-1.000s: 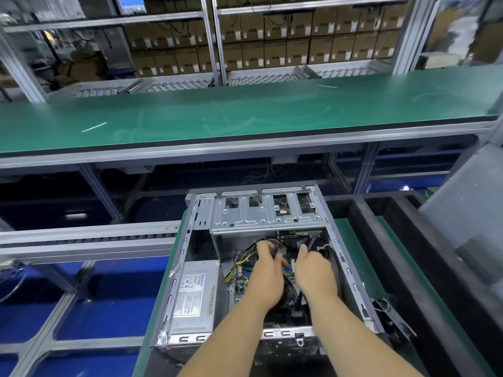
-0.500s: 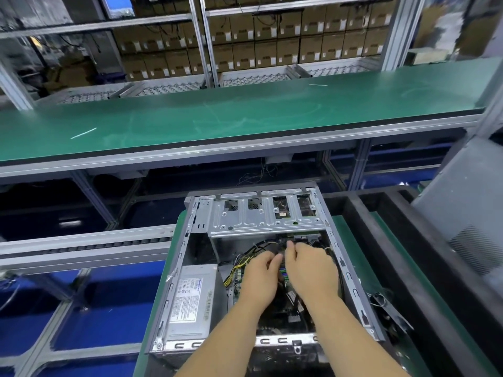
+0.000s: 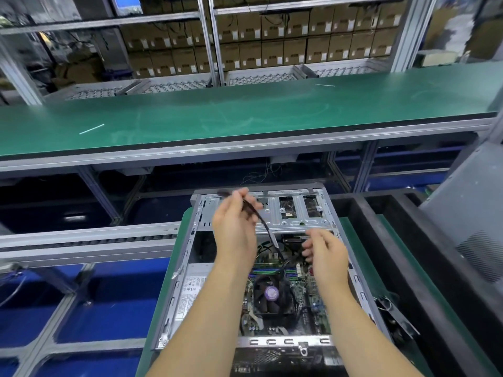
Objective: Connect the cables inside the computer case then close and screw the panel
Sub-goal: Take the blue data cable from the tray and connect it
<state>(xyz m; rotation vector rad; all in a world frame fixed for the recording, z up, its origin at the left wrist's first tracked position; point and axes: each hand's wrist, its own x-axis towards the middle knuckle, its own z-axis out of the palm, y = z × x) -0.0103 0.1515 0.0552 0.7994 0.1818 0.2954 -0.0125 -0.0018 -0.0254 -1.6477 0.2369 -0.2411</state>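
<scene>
- The roller conveyor (image 3: 89, 240) runs along the far left, its end butting against the green mat (image 3: 353, 235) under the case.
- The computer case (image 3: 187, 268) lies open on that mat in front of me, its side panel off and the interior exposed.
- The power supply (image 3: 190, 292) sits in the left bay of the case, label facing up.
- My left hand (image 3: 234, 224) is raised above the drive cage (image 3: 294, 216); thumb and fingers pinch the upper end of a black cable (image 3: 268, 229).
- The cable slopes down and to the right from that pinch into the case, toward the motherboard (image 3: 307, 292); its lower end is hidden among other wiring.
- The CPU fan (image 3: 272, 293) sits near the middle of the board, between my forearms.
- My right hand (image 3: 325, 250) hovers over the case's right side, fingers loosely curled; motion blur prevents me from telling whether they hold anything.
- A grey panel (image 3: 471, 213) leans at the far right.
</scene>
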